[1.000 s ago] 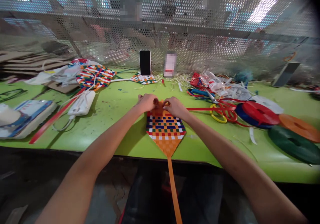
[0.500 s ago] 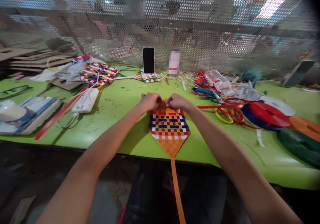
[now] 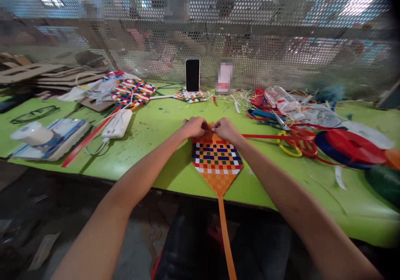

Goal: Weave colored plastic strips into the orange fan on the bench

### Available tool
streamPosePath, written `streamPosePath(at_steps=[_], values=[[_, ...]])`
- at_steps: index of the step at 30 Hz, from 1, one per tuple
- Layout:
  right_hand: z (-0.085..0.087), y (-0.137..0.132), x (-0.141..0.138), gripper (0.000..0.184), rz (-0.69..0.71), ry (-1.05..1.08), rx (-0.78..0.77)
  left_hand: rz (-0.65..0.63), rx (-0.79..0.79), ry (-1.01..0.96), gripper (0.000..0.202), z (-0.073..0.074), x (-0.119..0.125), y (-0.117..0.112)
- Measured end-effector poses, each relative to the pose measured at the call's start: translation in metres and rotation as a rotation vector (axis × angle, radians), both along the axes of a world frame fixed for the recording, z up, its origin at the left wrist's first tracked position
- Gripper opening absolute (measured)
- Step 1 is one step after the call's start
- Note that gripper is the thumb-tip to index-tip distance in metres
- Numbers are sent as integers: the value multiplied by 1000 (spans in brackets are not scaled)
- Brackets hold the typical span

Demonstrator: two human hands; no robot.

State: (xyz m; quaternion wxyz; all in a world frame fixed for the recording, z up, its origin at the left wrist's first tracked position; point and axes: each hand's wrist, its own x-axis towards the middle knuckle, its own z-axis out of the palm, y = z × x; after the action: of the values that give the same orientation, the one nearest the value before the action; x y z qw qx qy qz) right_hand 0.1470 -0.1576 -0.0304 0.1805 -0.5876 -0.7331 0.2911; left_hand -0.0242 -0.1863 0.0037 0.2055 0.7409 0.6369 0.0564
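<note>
Left grip [image 3: 196,126] and right grip [image 3: 225,130] pinching orange strips [image 3: 214,138]; woven panel [image 3: 217,160] looks filled on their near side, seemingly unfinished between them.

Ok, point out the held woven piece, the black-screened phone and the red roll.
Woven piece [image 3: 217,161]: head view, checkered middle.
Phone [image 3: 193,75]: head view, black screen.
Red roll [image 3: 365,148]: head view, flat face.

The woven piece [image 3: 218,160] I held looked like smooth plastic strip with a soft sheen. My table top [image 3: 146,130] was smooth and faintly glossy, the screen [image 3: 259,51] perforated, shiny metal. I saw matt brown cardboard [image 3: 64,80], crinkled clear packaging [image 3: 283,101], a glossy red roll [image 3: 354,144] and metal-bladed scissors [image 3: 283,122].
</note>
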Motion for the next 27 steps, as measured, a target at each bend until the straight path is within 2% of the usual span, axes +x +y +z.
streamPosePath(at_steps=[8, 12, 16, 22, 27], values=[[0, 0, 2, 16, -3, -7, 8, 30, -19, -25, 29, 0, 5, 0], [-1, 1, 4, 4, -11, 40, 9, 31, -1, 9, 32, -3, 7, 1], [-1, 2, 8, 11, -13, 76, 41, 22, 9, 38, 32, -3, 8, 1], [-1, 4, 11, 12, 38, 72, 15, 10, 8, 57, 30, -1, 8, 3], [-2, 4, 10, 15, 34, -15, 99, 5, 41, 89, 28, -1, 7, 5]])
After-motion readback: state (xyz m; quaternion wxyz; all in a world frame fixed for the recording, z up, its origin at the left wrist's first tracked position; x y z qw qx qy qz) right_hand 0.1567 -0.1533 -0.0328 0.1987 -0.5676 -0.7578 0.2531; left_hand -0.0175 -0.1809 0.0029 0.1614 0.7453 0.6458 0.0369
